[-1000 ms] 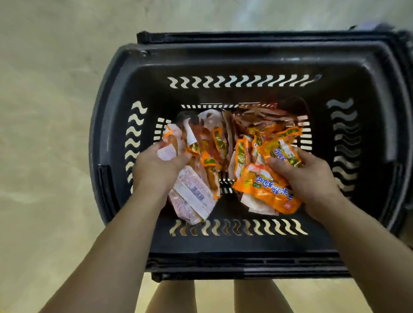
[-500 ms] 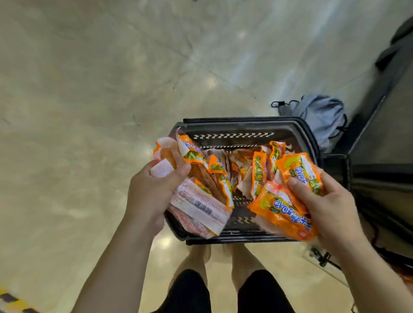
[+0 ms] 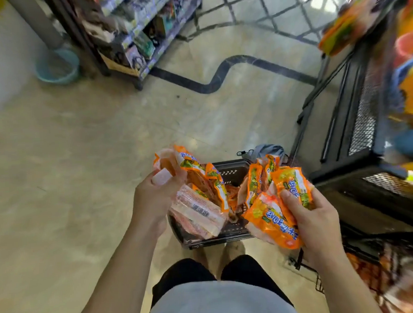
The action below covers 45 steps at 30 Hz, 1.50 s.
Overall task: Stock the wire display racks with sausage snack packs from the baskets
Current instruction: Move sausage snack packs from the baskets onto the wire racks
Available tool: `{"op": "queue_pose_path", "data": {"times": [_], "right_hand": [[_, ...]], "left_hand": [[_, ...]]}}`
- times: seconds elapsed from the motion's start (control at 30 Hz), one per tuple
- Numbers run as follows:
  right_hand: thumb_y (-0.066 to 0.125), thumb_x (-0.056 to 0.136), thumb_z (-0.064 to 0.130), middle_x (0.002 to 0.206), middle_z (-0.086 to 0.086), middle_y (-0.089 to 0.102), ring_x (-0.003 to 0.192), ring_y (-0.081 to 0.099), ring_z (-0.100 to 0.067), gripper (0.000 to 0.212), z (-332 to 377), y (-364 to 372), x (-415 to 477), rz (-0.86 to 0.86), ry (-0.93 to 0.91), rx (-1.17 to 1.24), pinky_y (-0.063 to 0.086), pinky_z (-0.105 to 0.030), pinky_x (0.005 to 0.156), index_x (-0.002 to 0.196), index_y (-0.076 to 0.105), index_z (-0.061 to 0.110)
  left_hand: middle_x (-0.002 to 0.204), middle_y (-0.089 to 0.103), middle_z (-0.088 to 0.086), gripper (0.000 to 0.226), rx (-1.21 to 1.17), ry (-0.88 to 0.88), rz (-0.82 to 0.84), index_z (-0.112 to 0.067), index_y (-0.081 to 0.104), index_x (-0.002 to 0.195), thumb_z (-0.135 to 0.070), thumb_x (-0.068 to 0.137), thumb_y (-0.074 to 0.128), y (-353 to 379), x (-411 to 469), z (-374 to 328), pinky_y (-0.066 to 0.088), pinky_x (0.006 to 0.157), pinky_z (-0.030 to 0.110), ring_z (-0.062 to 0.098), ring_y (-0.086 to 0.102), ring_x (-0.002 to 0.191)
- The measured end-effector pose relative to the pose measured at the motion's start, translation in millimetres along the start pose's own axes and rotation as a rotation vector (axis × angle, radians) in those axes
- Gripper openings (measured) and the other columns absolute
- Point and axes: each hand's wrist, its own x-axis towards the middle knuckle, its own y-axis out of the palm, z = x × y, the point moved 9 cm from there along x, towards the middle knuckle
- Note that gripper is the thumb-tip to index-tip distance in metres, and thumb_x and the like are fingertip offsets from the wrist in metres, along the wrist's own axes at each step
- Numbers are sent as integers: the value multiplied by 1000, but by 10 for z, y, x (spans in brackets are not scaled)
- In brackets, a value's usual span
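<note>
I see my left hand [image 3: 153, 202] curled round a fistful of orange-and-clear plastic sausage snack packs [image 3: 198, 200], thumb pressed on top, one pack turned barcode side up. My right hand [image 3: 316, 220] grips a second bunch of orange packs [image 3: 275, 215] with blue lettering, fingers wrapped over their fronts. Both bunches hang above the black plastic shopping basket [image 3: 225, 166], which sits on the beige floor [image 3: 81, 163] just ahead of my feet with more packs [image 3: 232, 194] inside. The black wire mesh display rack [image 3: 357, 129] stands to my right, blurred. A grey bag [image 3: 269, 150] lies just behind the basket
</note>
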Motion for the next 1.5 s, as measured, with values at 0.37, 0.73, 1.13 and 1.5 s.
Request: {"op": "queue_pose_path", "data": {"times": [0.37,0.73,1.13,1.5], "right_hand": [[76,90,32,93,15,79,80,78,-10,20,342,-1012,-682,-19,-135,164,61,-26,60,106,66,39],[76,92,27,91,12,79,78,78,-13,23,173,-1811,-1460,-129,-208,293,59,-23,55,113,68,32],[80,88,31,100,6,79,87,78,-19,29,-510,-2039,-2945,-486,-206,284,64,-41,70,115,72,32],[82,86,31,96,5,80,85,78,-20,27,-1639,-2476,-4618,-836,-61,373,63,-43,77,112,74,24]], "left_hand": [[90,79,5,24,-40,106,56,-11,75,103,-14,81,84,410,-1379,-262,54,52,25,15,72,67],[94,80,6,32,-19,147,216,-13,75,107,-21,77,84,764,-2128,-38,57,64,31,20,75,77],[97,79,12,31,74,76,521,-10,74,106,-18,77,85,608,-2457,292,60,71,37,27,77,81],[99,79,14,38,246,-68,787,-9,72,109,-18,74,85,748,-3354,1171,60,71,41,30,77,85]]}}
